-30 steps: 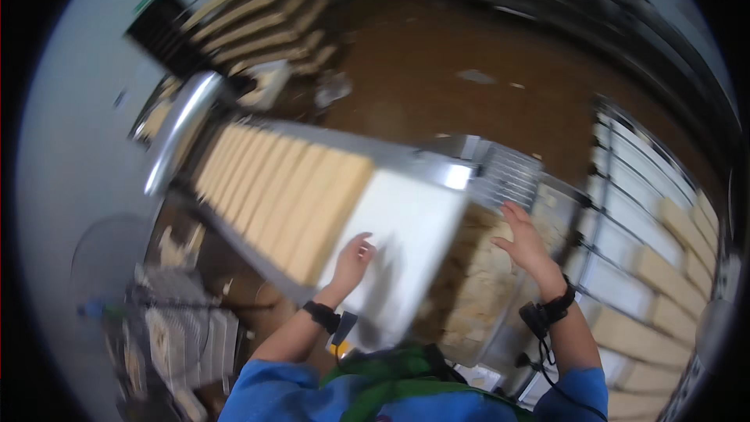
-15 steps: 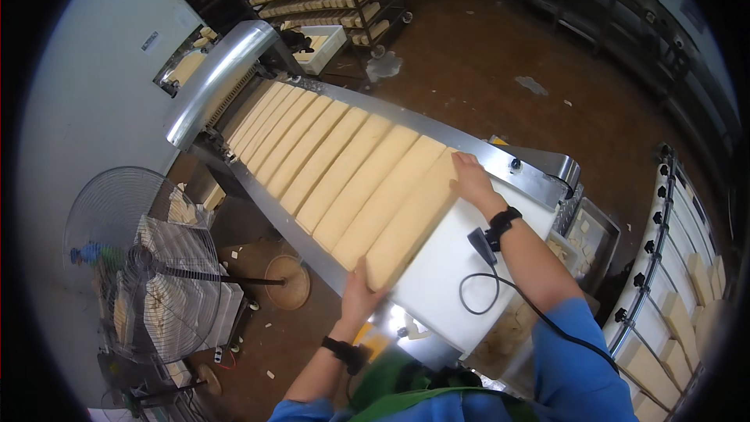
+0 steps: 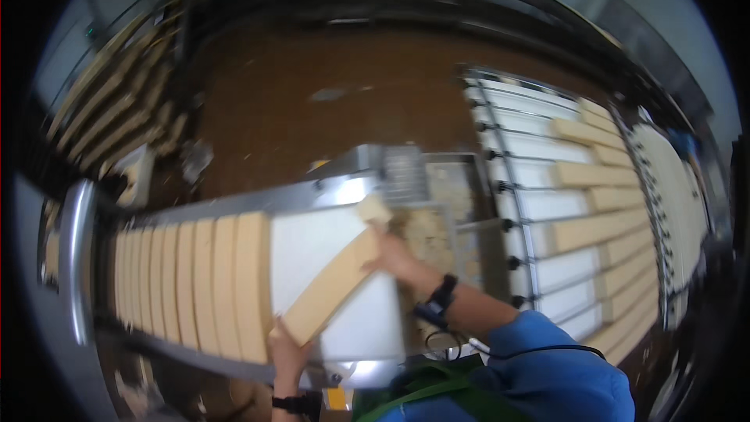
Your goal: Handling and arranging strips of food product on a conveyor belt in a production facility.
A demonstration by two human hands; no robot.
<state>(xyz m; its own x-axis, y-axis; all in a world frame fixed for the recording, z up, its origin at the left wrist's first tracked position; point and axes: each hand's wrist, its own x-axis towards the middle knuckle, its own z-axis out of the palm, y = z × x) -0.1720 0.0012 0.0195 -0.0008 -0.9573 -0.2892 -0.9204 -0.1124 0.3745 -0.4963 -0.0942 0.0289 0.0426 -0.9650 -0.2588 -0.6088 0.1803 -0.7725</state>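
My left hand (image 3: 287, 350) and my right hand (image 3: 391, 254) are closed on opposite ends of a long pale-yellow block (image 3: 328, 281), held diagonally over the white surface (image 3: 363, 316) of a steel-edged machine. A smaller pale piece (image 3: 373, 207) shows at the block's upper end, blurred; whether it is separate I cannot tell. Just left, a row of similar blocks (image 3: 187, 285) lies side by side, leading to a curved steel housing (image 3: 76, 262). Beside my right hand a tray (image 3: 437, 242) of pale scraps is partly hidden by my arm.
On the right, a slatted conveyor (image 3: 516, 156) with metal bars and black knobs carries more blocks (image 3: 594, 230). A rack (image 3: 121, 101) of loaded shelves stands at back left, near a white crate (image 3: 137, 176). Dark steel benches (image 3: 351, 8) line the far wall.
My hands went from open to gripping an end block of the row, which is now angled over the white surface. My view has swung right, showing more of the slatted conveyor.
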